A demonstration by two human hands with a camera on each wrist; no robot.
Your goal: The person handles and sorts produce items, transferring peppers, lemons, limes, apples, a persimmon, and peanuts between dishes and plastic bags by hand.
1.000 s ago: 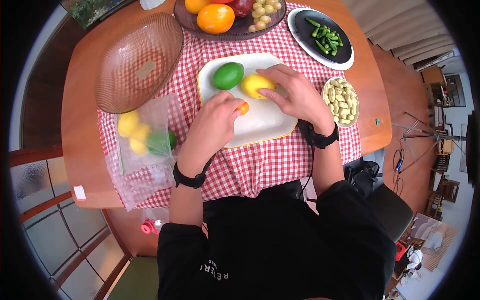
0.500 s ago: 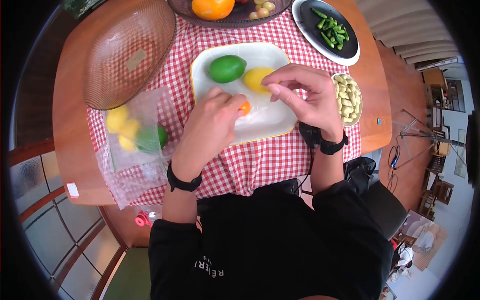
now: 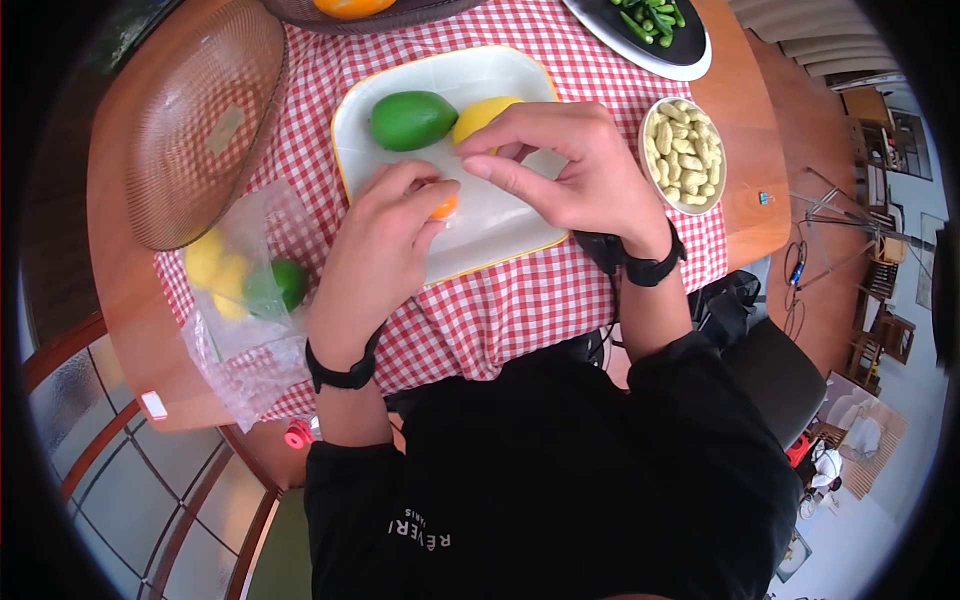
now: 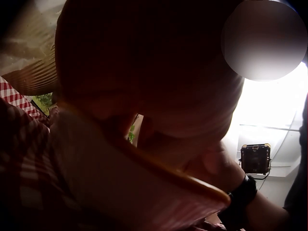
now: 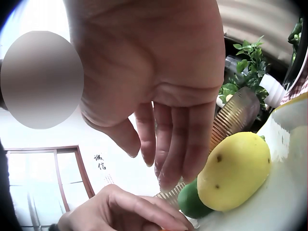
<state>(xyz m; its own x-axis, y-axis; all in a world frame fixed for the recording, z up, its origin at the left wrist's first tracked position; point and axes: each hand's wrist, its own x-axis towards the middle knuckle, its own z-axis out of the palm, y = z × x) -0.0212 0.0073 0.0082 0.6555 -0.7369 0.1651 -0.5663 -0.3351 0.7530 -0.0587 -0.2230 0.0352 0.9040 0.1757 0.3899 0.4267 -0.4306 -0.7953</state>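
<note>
My left hand (image 3: 378,232) pinches a small orange fruit (image 3: 445,207) over the near left part of a white tray (image 3: 505,232) with a yellow rim. My right hand (image 3: 595,170) hovers over the tray's right side, thumb and fingers relaxed and apart, holding nothing. Just beyond its fingertips lies a yellow lemon (image 5: 235,171), partly covered by that hand in the head view. A green lemon-shaped fruit (image 3: 412,120) rests left of the lemon in the tray. In the left wrist view, the dark left hand and tray rim hide the orange fruit.
Left of the tray lie a ribbed glass bowl (image 3: 165,180) and a clear plastic bag (image 3: 250,345) over yellow and green fruit. A bowl of peanuts (image 3: 685,160) stands right. Behind are a plate of green peppers (image 3: 685,50) and a fruit bowl (image 3: 420,14).
My right hand has let go of the lemon and drawn toward the left hand. The left hand keeps the small orange fruit. The head view has shifted, so the tray appears higher and further left.
</note>
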